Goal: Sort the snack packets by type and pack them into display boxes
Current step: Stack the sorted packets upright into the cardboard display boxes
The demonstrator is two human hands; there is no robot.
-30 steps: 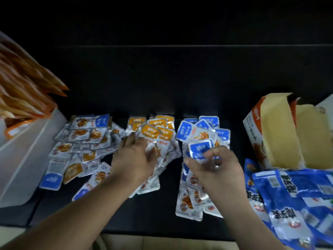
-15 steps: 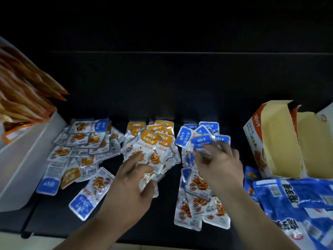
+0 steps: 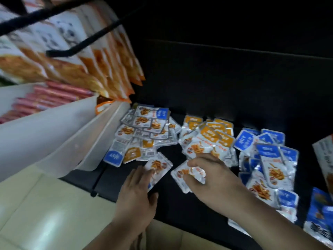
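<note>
**Observer:** Log entry. How do you expect these packets to handle?

**Operator:** My judgement: very light, soft foil sachets with slick faces. They buckle easily and slide over each other, so I would take one by a sealed edge or corner, not by the filled middle. The contents look like thin strips that hard squeezing may break.

**Observer:** Hand states?

**Operator:** My left hand lies flat with its fingers stretched out. They rest on the near end of the lone packet and grip nothing. My right hand has its fingers curled and pinches the crinkled packet, which is visibly creased in the grip.

**Observer:** Positions?

**Operator:** The lone packet sits at 1 o'clock from the left hand, flat on the dark surface, just apart from the piles. The crinkled packet juts out at 9 o'clock from the right hand, near the lone packet but not touching it. The orange pile is at 12 o'clock from the right hand and touches its knuckles. The blue pile is at 2 o'clock, near. The mixed pile is at 12 o'clock from the left hand, against the white bin.

**Observer:** Display box?

**Operator:** Only a box edge shows, far at 3 o'clock.
</note>
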